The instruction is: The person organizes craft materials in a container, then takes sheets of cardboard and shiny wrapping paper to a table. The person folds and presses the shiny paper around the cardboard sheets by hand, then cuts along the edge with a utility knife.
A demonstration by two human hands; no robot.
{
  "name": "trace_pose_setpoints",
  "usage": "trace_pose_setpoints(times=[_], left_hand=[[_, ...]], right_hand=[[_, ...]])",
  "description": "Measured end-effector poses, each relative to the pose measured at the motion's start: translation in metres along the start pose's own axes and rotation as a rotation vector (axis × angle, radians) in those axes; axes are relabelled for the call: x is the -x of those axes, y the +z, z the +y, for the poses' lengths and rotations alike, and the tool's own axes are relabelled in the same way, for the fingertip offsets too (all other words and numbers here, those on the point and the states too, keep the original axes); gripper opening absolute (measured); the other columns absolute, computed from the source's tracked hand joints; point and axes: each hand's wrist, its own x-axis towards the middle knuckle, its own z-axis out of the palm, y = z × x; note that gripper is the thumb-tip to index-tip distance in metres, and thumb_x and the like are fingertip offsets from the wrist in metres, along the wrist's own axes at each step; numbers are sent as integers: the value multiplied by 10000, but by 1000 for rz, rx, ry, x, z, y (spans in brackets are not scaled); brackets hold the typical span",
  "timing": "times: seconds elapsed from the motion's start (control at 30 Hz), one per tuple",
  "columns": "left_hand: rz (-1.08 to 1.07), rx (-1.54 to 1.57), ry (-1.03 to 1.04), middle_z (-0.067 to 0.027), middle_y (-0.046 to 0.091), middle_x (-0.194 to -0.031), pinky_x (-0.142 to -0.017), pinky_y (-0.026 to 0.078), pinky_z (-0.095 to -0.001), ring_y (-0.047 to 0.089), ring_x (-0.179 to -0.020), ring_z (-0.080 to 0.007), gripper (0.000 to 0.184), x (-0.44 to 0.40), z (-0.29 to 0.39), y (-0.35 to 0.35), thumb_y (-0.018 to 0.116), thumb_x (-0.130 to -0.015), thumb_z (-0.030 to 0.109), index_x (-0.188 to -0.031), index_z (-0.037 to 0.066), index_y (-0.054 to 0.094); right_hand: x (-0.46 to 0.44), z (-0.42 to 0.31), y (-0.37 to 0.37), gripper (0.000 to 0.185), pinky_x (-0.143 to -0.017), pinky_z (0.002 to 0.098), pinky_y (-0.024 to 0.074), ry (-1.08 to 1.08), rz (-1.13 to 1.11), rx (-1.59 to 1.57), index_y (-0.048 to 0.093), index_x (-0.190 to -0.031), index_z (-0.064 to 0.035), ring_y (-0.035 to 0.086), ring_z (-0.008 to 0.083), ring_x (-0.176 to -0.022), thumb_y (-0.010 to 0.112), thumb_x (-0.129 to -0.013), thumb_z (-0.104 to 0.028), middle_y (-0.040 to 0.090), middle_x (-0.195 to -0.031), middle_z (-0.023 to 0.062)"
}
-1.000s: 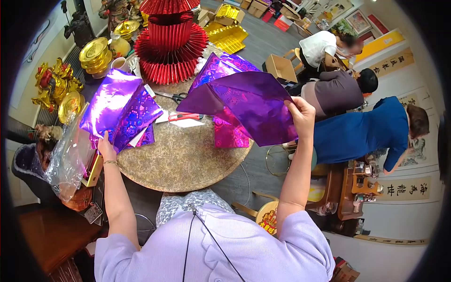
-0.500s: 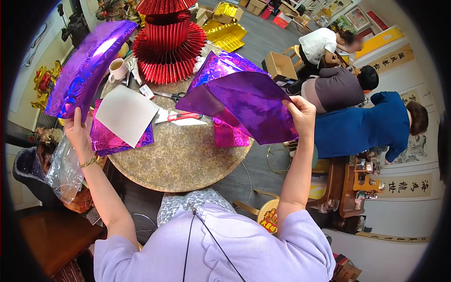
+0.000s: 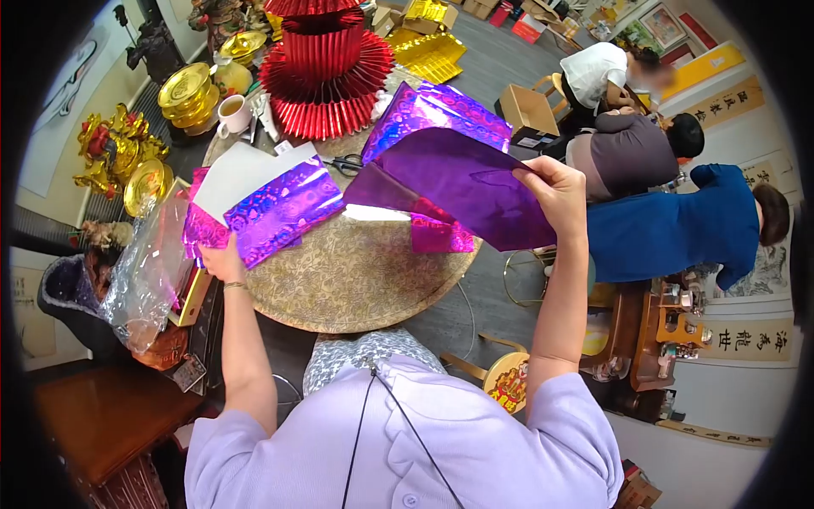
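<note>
My left hand (image 3: 222, 259) is closed on the lower left edge of a shiny patterned purple foil sheet (image 3: 284, 208), which partly covers a white sheet (image 3: 242, 178) and a pink foil sheet (image 3: 202, 222). Between thumb and fingers, my right hand (image 3: 555, 193) pinches the right corner of a darker purple foil sheet (image 3: 466, 174), raised above the table and bent. Beneath that raised sheet lie more purple foil (image 3: 432, 119) and a pink foil piece (image 3: 441, 236). Black-handled scissors (image 3: 346, 165) rest near the middle, beside a white strip (image 3: 377, 214).
The round patterned table (image 3: 339, 288) bears a tall red pleated paper ornament (image 3: 326, 89) and a mug (image 3: 233, 114). Clear plastic wrap (image 3: 144, 280) hangs at left near gold ornaments (image 3: 119, 153). Several people sit or lean at right, beyond a cardboard box (image 3: 526, 114).
My left hand has come down and rightward, laying its foil sheet over the white sheet. The red cutter is now hidden. My right hand still holds its sheet up.
</note>
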Motion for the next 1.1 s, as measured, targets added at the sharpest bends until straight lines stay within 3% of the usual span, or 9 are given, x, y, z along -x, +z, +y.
trace_pose_setpoints(times=[0.03, 0.13, 0.2, 0.23, 0.5, 0.67, 0.83, 0.97, 1.1], left_hand=[[59, 141, 198, -213, 490, -1164, -932, 370, -362, 493, -1055, -289, 769, 8, 21, -14, 739, -654, 386, -1236, 0, 418], [-320, 801, 583, -88, 563, -1099, -884, 390, -310, 531, -969, -233, 475, 81, 139, -94, 708, -712, 250, -1122, 62, 560], [-383, 871, 1044, -59, 592, -1030, -858, 399, -296, 537, -925, -194, 447, 118, 191, -132, 727, -676, 212, -1082, 78, 594], [-329, 903, 1132, -45, 602, -964, -823, 401, -288, 532, -864, -169, 398, 130, 210, -141, 741, -641, 213, -1008, 96, 640], [-342, 728, 1253, -3, 602, -811, -747, 387, -269, 512, -762, -150, 182, 135, 223, -139, 710, -672, 182, -834, 104, 681], [-277, 649, 1494, 14, 606, -776, -741, 382, -258, 510, -745, -136, 105, 130, 227, -145, 686, -693, 149, -786, 101, 678], [-373, 640, 1474, 4, 609, -749, -710, 394, -255, 507, -702, -137, 80, 126, 227, -148, 687, -683, 120, -750, 79, 672], [-601, 709, 1213, -7, 605, -708, -667, 406, -257, 504, -666, -142, 65, 127, 223, -150, 691, -664, 92, -708, 53, 661], [-613, 705, 1237, -12, 597, -677, -637, 411, -256, 499, -646, -143, 63, 127, 222, -151, 694, -654, 77, -682, 39, 652]], right_hand=[[-1, -5, 3, 101, -472, 179, 347, -19, -31, 46, 647, -787, 12, 416, 52, -484, 644, -689, -13, 590, -595, -13], [2, -20, 16, 118, -472, 210, 373, -71, -139, 178, 648, -787, -11, 450, 93, -458, 657, -675, -45, 606, -597, 21], [6, -26, 27, 116, -470, 209, 367, -100, -175, 193, 644, -785, -7, 441, 92, -457, 656, -674, -39, 598, -589, 18], [5, -29, 32, 114, -468, 209, 360, -137, -188, 222, 640, -782, -3, 432, 90, -456, 654, -673, -33, 590, -581, 16], [9, -45, 43, 123, -490, 241, 387, -228, -219, 274, 628, -777, 2, 445, 145, -459, 652, -661, -31, 584, -585, 46], [7, -40, 45, 122, -525, 262, 413, -265, -259, 253, 625, -775, 2, 477, 178, -485, 644, -659, -28, 592, -607, 59], [7, -44, 46, 123, -547, 264, 423, -203, -333, 205, 625, -778, -2, 500, 181, -509, 636, -659, -27, 600, -625, 61], [7, -41, 48, 89, -548, 323, 434, -244, -329, 203, 640, -739, -41, 537, 248, -518, 643, -668, -95, 622, -638, 73], [7, -40, 48, 98, -537, 286, 422, -252, -347, 212, 617, -753, -6, 501, 203, -501, 634, -666, -49, 596, -618, 65]])
